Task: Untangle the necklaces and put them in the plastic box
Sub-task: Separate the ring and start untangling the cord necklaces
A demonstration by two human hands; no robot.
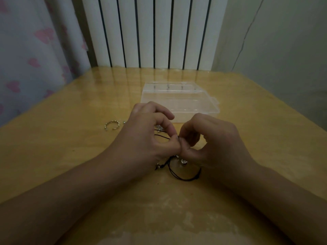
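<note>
Black cord necklaces (pixel 184 174) with small silver charms lie tangled on the wooden table (pixel 70 156), partly hidden under my hands. My left hand (pixel 145 135) and my right hand (pixel 208 138) meet thumb to thumb above the tangle, each pinching the black cord at the same spot. A loop of cord hangs below the hands onto the table, and a silver pendant (pixel 160 128) shows behind my left fingers. The clear plastic box (pixel 178 101) stands just beyond my hands, lid shut as far as I can tell.
A silver open ring (pixel 111 125) lies on the table left of my left hand, with a tiny silver piece (pixel 124 122) beside it. A white radiator (pixel 150 32) and a curtain (pixel 31 50) stand behind the table's far edge.
</note>
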